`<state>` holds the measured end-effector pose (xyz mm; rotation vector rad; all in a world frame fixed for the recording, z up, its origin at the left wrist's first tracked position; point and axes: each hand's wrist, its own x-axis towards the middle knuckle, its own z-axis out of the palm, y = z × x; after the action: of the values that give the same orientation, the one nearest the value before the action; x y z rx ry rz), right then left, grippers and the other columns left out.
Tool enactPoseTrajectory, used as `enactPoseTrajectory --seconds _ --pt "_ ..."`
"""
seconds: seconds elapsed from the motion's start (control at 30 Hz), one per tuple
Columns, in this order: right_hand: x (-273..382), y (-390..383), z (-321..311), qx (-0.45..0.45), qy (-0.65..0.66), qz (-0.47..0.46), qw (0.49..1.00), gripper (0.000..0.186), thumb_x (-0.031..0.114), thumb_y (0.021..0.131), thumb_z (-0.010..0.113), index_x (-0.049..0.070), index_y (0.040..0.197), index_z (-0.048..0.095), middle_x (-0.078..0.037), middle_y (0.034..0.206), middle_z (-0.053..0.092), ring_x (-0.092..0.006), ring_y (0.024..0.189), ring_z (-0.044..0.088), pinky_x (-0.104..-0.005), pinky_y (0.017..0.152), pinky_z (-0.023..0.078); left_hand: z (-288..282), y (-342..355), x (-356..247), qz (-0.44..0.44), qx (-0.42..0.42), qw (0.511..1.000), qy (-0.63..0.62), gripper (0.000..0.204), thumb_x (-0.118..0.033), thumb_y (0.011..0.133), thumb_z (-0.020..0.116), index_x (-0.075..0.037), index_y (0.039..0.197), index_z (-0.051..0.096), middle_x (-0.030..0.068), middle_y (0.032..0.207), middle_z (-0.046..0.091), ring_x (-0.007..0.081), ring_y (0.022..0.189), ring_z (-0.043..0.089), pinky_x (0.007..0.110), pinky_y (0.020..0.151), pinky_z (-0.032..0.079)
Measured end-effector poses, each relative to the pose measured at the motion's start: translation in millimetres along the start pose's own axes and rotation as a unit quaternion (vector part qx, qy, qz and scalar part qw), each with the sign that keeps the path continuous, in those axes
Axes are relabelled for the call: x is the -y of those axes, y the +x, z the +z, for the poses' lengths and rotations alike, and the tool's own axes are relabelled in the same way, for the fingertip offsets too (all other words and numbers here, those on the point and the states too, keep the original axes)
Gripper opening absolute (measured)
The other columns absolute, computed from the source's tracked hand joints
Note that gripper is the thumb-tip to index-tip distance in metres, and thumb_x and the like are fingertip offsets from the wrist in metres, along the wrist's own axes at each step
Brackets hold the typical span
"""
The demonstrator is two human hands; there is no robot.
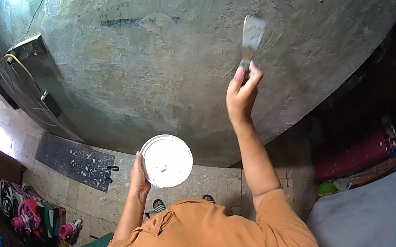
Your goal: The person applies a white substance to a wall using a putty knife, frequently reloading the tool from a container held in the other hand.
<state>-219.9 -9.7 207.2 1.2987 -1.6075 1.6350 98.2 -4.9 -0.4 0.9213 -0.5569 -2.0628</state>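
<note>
My right hand (pixel 243 93) is raised toward the wall and closed round the handle of a putty knife (pixel 252 34). The wide metal blade points up and carries some whitish smears; it is slightly blurred, and I cannot tell whether it touches the wall. My left hand (pixel 139 174) grips a round white tub (pixel 167 162) by its left side, in front of my body. White paste fills the view inside the tub. Before me the grey-green wall (pixel 163 81) is rough, with patches of filler and a dark streak at upper left.
Left on the wall are a switch box (pixel 29 49) and a small socket box (pixel 50 103) with loose cables. A spattered dark mat (pixel 77 162) lies on the tiled floor (pixel 85 204). Pink items (pixel 28 215) stand lower left; a dark red cabinet (pixel 352 153) and white surface (pixel 364 224) are right.
</note>
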Motion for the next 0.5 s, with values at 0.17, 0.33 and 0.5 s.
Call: enactPoseTrajectory --seconds 0.17,0.33,0.5 --pt "18.3 25.1 25.1 -0.033 -0.012 0.037 0.999 0.029 0.018 0.107 0.054 -0.003 0.125 0.045 -0.028 0.097 0.064 -0.0435 0.087 0.068 -0.0463 0.073 0.054 -10.6 -1.2 -28.1 -0.003 -0.009 1.0 0.019 0.062 -0.048 0.107 0.046 0.002 0.143 0.05 0.0151 0.139 0.06 0.0263 0.124 0.062 0.041 0.105 0.051" --pt "19.8 -38.0 48.9 -0.004 0.02 0.02 1.0 0.033 0.017 0.107 0.052 -0.005 0.131 0.043 -0.023 0.101 0.063 -0.0361 0.085 0.067 -0.0427 0.073 0.053 -23.5 -5.0 -50.5 -0.001 0.0 0.999 0.036 0.061 -0.048 0.107 0.046 0.001 0.143 0.05 0.0153 0.138 0.061 0.0263 0.124 0.063 0.041 0.105 0.052" --pt "27.3 -1.1 62.2 -0.028 0.129 0.075 0.988 0.038 0.008 0.107 0.042 -0.005 0.142 0.033 -0.011 0.089 0.051 -0.0179 0.072 0.051 -0.034 0.066 0.045 -40.7 4.3 -57.3 -0.018 -0.006 0.999 0.034 0.061 -0.048 0.107 0.046 0.001 0.143 0.05 0.0154 0.138 0.061 0.0263 0.122 0.064 0.041 0.103 0.053"
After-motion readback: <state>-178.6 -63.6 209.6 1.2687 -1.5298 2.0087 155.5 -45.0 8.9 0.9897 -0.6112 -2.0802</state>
